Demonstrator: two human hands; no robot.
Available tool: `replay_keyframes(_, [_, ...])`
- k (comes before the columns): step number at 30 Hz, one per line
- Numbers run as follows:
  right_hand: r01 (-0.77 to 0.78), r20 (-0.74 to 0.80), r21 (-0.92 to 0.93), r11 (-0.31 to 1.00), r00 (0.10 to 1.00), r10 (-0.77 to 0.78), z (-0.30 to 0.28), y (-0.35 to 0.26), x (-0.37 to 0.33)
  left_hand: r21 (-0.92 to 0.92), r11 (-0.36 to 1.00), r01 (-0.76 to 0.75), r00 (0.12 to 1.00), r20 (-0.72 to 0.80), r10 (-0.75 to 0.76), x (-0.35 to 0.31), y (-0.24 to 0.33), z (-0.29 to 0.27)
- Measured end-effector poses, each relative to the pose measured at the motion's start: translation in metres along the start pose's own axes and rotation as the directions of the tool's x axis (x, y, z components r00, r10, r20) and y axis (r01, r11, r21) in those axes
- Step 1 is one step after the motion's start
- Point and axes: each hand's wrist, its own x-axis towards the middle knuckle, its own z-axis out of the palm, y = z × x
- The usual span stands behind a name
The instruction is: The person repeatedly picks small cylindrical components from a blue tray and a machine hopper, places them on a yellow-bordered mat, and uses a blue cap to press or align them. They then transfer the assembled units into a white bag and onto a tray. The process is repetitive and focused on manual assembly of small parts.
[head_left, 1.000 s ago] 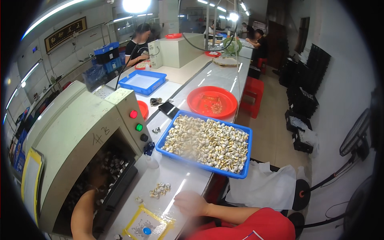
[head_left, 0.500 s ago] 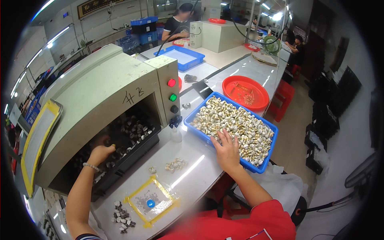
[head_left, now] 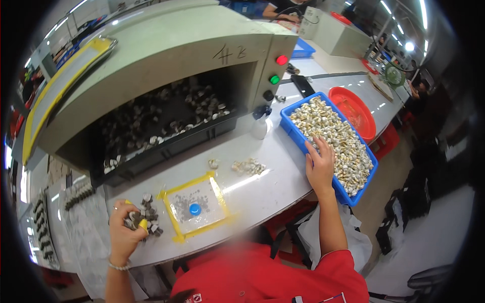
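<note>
My left hand, with yellow covers on thumb and finger, curls round some small grey-and-white pieces at the lower left. Beside it lies a loose pile of the same pieces on the white table. My right hand rests with fingers apart on a heap of small shiny gold-and-white pieces. A blue tray holds that heap. Between my hands, a yellow-taped sheet carries a blue round cap and grey specks.
A beige machine with red and green buttons stands at the back left. Its opening holds a black tray of dark-and-white pieces. Near it are a small bottle and a cluster of pale pieces. A red tray adjoins the blue one.
My left hand has come out of the machine's opening, down to the grey-and-white pile. The right hand stays on the gold-and-white pieces. The whole view has shifted.
</note>
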Motion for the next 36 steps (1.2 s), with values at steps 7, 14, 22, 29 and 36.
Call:
replay_keyframes(7, [-0.138, 0.368, 0.548, 0.825, 0.925, -0.090, 0.008, -0.068, -0.002, 0.352, 0.927, 0.130, 0.944, -0.330, -0.007, -0.071, -0.043, 0.038])
replay_keyframes(14, [-0.135, 0.386, 0.533, 0.835, 0.917, -0.098, 0.025, -0.075, -0.002, 0.431, 0.900, 0.059, 0.926, -0.360, 0.112, -0.047, -0.057, 0.048])
replay_keyframes(22, [-0.220, 0.393, 0.589, 0.777, 0.919, -0.037, 0.019, -0.100, -0.013, 0.306, 0.936, 0.175, 0.959, -0.269, -0.091, -0.044, -0.054, 0.049])
replay_keyframes(29, [-0.341, 0.495, 0.731, 0.591, 0.862, -0.114, 0.005, -0.119, -0.027, 0.024, 0.993, 0.116, 0.960, -0.260, -0.106, -0.066, -0.054, 0.038])
replay_keyframes(36, [-0.164, 0.479, 0.739, 0.654, 0.811, -0.337, 0.000, -0.152, -0.030, 0.220, 0.946, 0.240, 0.970, -0.093, -0.225, -0.072, -0.039, 0.046])
